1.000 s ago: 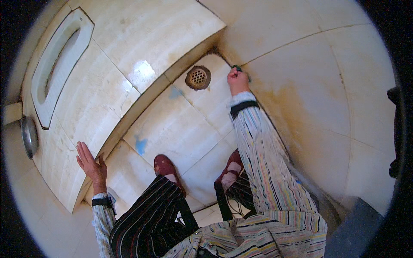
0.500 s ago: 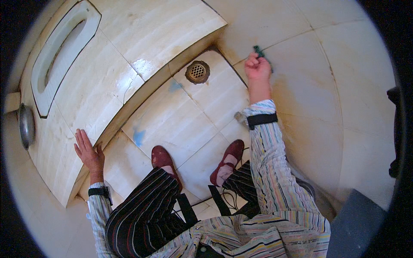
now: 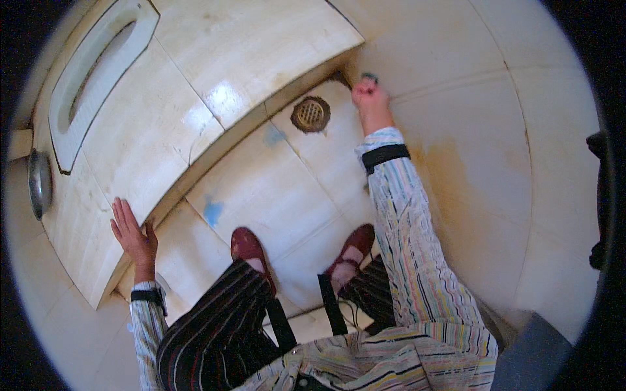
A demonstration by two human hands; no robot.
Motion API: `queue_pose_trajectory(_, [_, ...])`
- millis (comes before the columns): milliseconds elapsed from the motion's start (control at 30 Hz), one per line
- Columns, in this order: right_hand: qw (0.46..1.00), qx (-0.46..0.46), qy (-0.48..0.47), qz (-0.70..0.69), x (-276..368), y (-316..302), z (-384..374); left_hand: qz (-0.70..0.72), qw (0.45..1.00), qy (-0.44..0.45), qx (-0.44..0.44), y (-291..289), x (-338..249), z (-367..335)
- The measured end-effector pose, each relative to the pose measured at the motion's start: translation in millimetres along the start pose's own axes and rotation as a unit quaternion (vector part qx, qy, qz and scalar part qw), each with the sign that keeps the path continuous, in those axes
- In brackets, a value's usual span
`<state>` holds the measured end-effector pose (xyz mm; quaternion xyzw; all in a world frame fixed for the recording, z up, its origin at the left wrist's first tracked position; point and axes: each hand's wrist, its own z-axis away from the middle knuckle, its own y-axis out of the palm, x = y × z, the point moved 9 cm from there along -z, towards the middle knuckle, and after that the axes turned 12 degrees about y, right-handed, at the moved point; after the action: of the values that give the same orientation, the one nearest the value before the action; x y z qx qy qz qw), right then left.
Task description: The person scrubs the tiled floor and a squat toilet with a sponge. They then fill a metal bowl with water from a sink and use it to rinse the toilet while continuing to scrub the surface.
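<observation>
My left hand (image 3: 135, 240) rests on the edge of the raised tiled step (image 3: 169, 111), its fingers stretched out and holding nothing. Over at the upper right, my right hand (image 3: 371, 99) is closed around a small dark green thing, perhaps a scouring pad (image 3: 370, 77). Only a bit of it shows beyond the fingers. This hand is at the stained tiled wall (image 3: 456, 124), close to the corner where wall and step meet. A round metal floor drain (image 3: 311, 115) lies to its left, apart from it.
A white squat toilet (image 3: 98, 81) is set into the step at the upper left. Beside it, a grey metal basin (image 3: 40, 184) leans at the left wall. Blue patches (image 3: 213, 211) mark the floor tiles ahead of my dark red shoes (image 3: 249, 247). Something dark grey (image 3: 535, 352) stands at the lower right.
My right hand has moved left with the green thing, closer to the corner by the drain. The left hand stays on the step edge. The view has shifted slightly.
</observation>
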<state>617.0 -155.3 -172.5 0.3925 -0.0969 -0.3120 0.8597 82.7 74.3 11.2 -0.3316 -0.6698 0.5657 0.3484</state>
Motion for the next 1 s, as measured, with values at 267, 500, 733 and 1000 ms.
queue_pose_trajectory(267, [0.993,0.112,0.019,0.029,-6,89,90,0.007,1.000,-0.022,0.008,2,4,-7])
queue_pose_trajectory(500, [0.999,-0.027,0.038,0.027,-3,-22,-51,-0.008,1.000,-0.019,0.023,7,5,-14])
queue_pose_trajectory(733, [0.846,0.043,-0.174,0.503,21,0,-108,0.004,1.000,-0.005,0.007,1,0,-23])
queue_pose_trajectory(1000, [0.942,0.233,0.101,0.219,-31,195,52,0.014,0.999,-0.030,0.028,-1,2,-34])
